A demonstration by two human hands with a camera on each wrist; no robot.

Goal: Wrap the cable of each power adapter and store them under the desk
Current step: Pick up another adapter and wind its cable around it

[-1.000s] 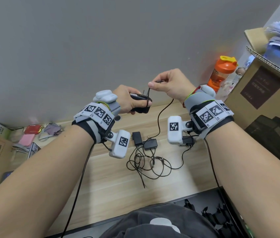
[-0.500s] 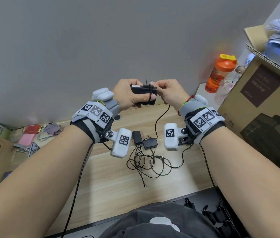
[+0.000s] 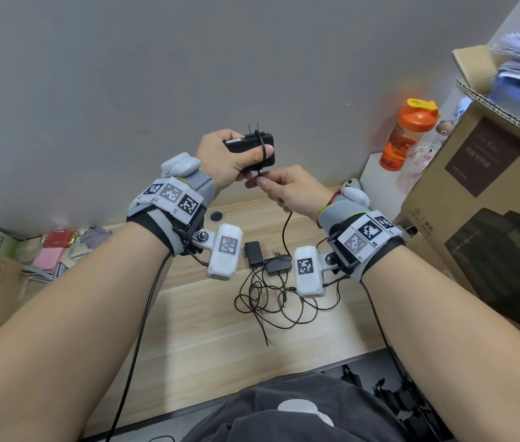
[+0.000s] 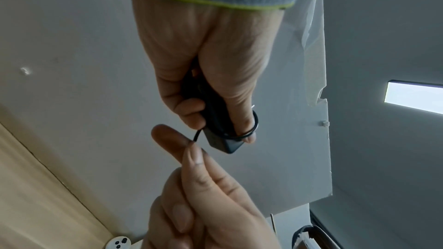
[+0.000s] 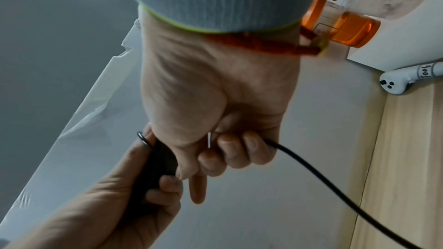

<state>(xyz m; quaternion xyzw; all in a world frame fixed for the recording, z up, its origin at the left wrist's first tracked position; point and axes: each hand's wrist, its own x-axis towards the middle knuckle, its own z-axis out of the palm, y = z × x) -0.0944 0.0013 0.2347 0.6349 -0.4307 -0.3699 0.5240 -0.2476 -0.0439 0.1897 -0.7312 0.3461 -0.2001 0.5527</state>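
Note:
My left hand (image 3: 228, 159) grips a black power adapter (image 3: 252, 145) raised above the desk, prongs pointing up; the left wrist view shows the same adapter (image 4: 217, 130) between thumb and fingers. A loop of its thin black cable (image 3: 263, 148) runs round the adapter body and over my thumb. Just below it, my right hand (image 3: 287, 189) pinches that cable (image 5: 311, 169), which hangs down to the desk. Two more black adapters (image 3: 253, 253) (image 3: 279, 266) lie on the wooden desk (image 3: 188, 330) with a tangle of cables (image 3: 277, 301) in front of them.
An orange bottle (image 3: 406, 138) stands at the back right beside a large cardboard box (image 3: 481, 199). Small boxes and packets (image 3: 51, 250) lie at the far left. A grey wall rises behind the desk. Dark items sit below the desk's front edge (image 3: 389, 393).
My left hand lifted the adapter higher. My right hand carried the cable over the adapter's top and down to below it, laying a loop round the body.

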